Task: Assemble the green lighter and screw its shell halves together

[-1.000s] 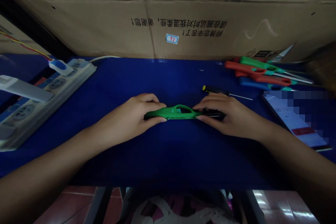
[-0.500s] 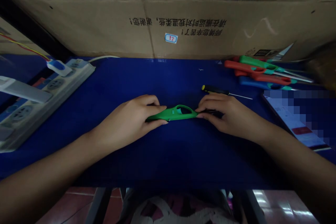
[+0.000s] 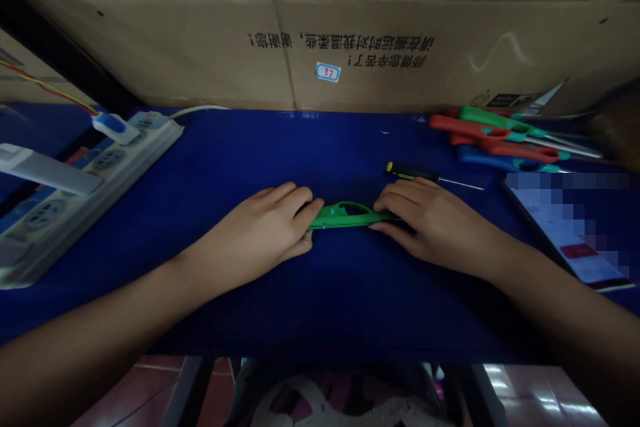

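Observation:
A green plastic handle piece (image 3: 345, 215) with an oval finger hole lies flat on the blue table (image 3: 320, 293), between both hands. My left hand (image 3: 270, 227) covers its left end, fingers laid over it and thumb beneath. My right hand (image 3: 425, 220) grips its right end, fingers curled down over a dark part that stays mostly hidden. A small screwdriver (image 3: 430, 177) with a black and yellow handle lies just beyond my right hand.
A large cardboard box (image 3: 320, 27) walls off the back of the table. A white power strip (image 3: 85, 180) with plugs sits at the left. Several red, green and blue handled tools (image 3: 505, 140) are piled at the back right, with a phone (image 3: 565, 227) beside them.
My left hand has slid right along the green piece and now covers more of its left end. The right hand has barely shifted.

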### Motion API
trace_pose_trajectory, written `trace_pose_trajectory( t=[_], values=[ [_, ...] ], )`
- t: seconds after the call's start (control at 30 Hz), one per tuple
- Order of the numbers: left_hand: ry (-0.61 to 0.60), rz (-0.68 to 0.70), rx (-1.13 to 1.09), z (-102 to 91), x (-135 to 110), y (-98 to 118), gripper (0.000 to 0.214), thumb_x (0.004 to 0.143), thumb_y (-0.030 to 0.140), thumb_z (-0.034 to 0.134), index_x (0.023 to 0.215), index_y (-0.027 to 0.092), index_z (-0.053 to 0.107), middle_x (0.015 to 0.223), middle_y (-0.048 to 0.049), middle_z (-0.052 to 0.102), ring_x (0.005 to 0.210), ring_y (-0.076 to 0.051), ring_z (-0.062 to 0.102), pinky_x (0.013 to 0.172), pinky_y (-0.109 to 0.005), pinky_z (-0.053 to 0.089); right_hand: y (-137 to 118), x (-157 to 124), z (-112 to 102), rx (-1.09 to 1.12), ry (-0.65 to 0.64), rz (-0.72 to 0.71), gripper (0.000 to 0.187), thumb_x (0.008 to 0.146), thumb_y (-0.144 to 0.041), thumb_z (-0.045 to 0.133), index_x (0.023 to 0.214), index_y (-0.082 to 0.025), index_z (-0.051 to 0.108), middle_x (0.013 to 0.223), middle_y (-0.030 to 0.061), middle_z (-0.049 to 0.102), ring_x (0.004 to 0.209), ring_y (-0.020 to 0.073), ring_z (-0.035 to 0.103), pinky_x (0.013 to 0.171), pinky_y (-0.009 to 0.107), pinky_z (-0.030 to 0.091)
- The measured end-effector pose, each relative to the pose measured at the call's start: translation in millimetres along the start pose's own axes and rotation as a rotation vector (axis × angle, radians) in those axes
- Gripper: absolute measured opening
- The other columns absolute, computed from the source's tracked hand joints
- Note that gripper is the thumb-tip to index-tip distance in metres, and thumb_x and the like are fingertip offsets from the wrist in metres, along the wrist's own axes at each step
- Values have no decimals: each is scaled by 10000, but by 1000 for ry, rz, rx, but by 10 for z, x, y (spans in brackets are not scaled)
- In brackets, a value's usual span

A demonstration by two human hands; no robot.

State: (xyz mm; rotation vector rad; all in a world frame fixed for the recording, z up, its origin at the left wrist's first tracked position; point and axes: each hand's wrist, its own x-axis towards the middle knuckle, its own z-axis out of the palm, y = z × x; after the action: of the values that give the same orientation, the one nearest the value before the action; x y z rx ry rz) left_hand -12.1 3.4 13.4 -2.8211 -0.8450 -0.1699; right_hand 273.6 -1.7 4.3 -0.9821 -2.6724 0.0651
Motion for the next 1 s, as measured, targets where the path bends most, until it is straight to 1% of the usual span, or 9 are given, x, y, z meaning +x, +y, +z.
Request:
trace_pose_trajectory(
  t=[0.07,0.13,0.23,0.3,0.43,0.5,0.6,0.77,1.0],
  values=[
    [-14,-8,-38,0,11,-6,398,925,209,645,1297,71,608,1071,-116,652,987,-297,655,838,-437,595,-6,-5,-12,11,-8,-3,208,1005,-301,542,1009,-125,652,941,101,683,875,247,650,829,415,504],
    [-41,-38,-121,-9,15,-12,349,959,227,606,1285,103,607,1067,-96,646,929,-264,672,797,-398,590,-7,-16,-42,61,-22,7,206,1012,-314,530,1022,-140,640,963,95,683,899,239,652,853,410,504],
    [-105,-122,-316,-35,11,-13,281,1029,341,515,1249,196,613,1047,-37,641,794,-192,678,700,-327,563,-4,-34,-96,145,-56,16,207,1022,-329,508,1044,-165,632,992,81,679,919,220,650,871,397,503],
    [-132,-160,-441,-54,4,-10,289,1046,405,479,1242,240,611,1058,-12,642,782,-165,674,711,-304,546,-5,-41,-116,174,-64,17,206,1020,-335,513,1056,-173,637,1001,75,679,919,210,651,870,384,508],
    [-133,-166,-614,-84,3,0,268,1051,386,481,1211,233,632,1043,-6,650,833,-143,657,763,-273,513,-33,-33,-112,192,17,-7,274,975,-342,609,1184,-165,626,1108,90,695,1012,216,666,927,366,516],
    [-124,-162,-665,-93,10,4,246,1046,358,499,1176,216,652,1015,-6,653,838,-133,650,761,-257,496,-54,-22,-101,198,55,-43,264,967,-309,624,1182,-155,634,1099,95,707,1016,216,674,930,359,519],
    [-115,-157,-715,-97,20,2,229,1037,333,522,1150,200,669,997,-4,660,841,-120,648,758,-238,483,-77,-10,-93,202,79,-75,192,968,-274,620,1105,-146,658,1014,89,721,942,212,681,876,359,526],
    [-102,-160,-771,-91,27,8,196,1017,307,554,1099,182,682,970,-2,669,806,-105,648,710,-210,477,-93,-4,-89,240,71,-56,182,964,-270,624,1093,-149,671,981,79,720,898,205,675,842,366,515],
    [-91,-200,-696,-101,27,71,180,995,322,570,995,180,679,849,11,620,663,-98,592,597,-231,441,-122,7,-66,336,105,11,174,973,-235,604,1081,-163,720,979,73,718,881,182,668,833,356,512]
  ],
)
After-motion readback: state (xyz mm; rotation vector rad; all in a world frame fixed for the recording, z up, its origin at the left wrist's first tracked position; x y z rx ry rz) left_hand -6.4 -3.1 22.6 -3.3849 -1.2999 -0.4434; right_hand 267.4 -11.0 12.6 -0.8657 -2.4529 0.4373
